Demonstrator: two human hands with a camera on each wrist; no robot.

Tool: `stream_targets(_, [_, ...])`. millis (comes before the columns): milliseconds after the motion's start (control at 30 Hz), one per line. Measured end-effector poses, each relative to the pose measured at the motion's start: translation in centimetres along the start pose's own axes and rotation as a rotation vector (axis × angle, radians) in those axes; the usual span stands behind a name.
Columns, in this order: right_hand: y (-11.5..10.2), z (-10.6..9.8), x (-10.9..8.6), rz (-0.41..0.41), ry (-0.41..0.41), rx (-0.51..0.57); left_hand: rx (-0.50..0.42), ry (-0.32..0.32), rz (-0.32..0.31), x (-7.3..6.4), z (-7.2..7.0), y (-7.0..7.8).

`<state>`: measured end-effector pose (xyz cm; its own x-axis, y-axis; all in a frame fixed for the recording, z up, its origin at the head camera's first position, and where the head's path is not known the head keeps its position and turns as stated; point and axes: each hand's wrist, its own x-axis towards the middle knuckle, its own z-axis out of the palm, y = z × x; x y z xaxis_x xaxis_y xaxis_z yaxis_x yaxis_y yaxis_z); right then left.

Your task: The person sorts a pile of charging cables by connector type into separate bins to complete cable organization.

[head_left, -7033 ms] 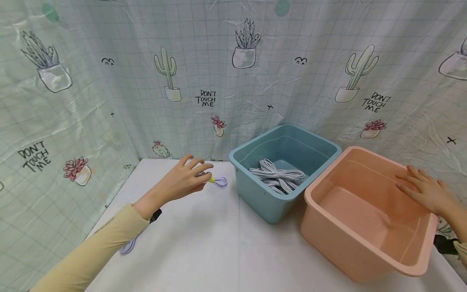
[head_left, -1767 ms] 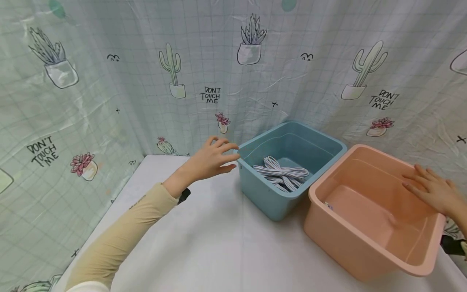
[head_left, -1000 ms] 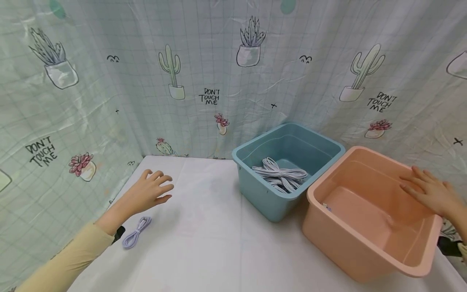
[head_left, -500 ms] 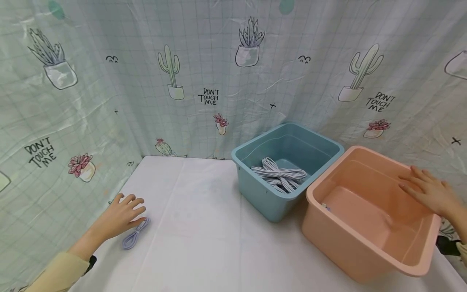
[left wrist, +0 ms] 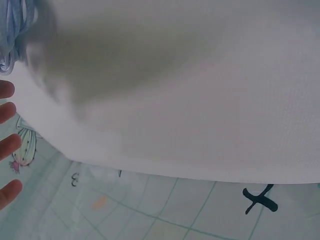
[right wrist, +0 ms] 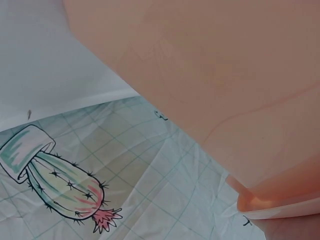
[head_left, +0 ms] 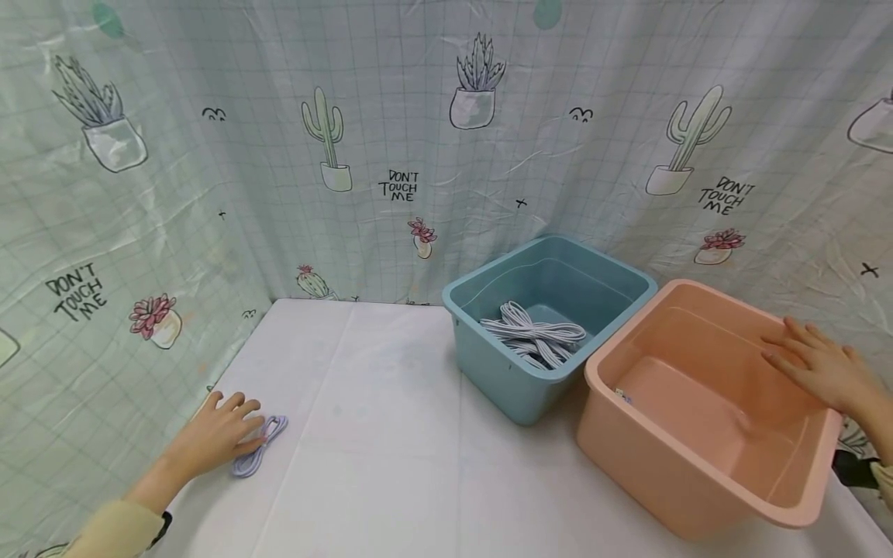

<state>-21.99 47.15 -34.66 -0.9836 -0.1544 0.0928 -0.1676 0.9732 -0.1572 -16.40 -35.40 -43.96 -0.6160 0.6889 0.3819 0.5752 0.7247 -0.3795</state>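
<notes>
A coiled lavender cable lies on the left part of the white table. My left hand is over its left side, fingers spread and loosely bent, the thumb beside or over the coil; whether it touches I cannot tell. In the left wrist view several fingertips show at the left edge, apart from the bluish coil. My right hand rests on the right rim of the peach bin, its fingers relaxed. In the right wrist view the bin's outer wall fills much of the frame.
Left of the peach bin stands a blue bin holding several white coiled cables. A small coloured piece peeks from inside the peach bin's near left side. A printed curtain borders the table behind and at left.
My left hand held a lavender cable with a yellow band earlier; it has since reached toward the bins and moved back left and down. A coloured piece now shows inside the peach bin.
</notes>
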Motion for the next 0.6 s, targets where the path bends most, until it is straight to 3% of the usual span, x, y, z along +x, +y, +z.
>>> stream_targets(233, [-0.1,-0.1,0.2,0.036,0.003,-0.021,-0.007,0.004,-0.003,-0.5,0.8,0.3])
stream_targets(600, [0.0,0.0,0.1,0.007,0.014,-0.023,-0.037,-0.004,-0.021,-0.5,1.2,1.1])
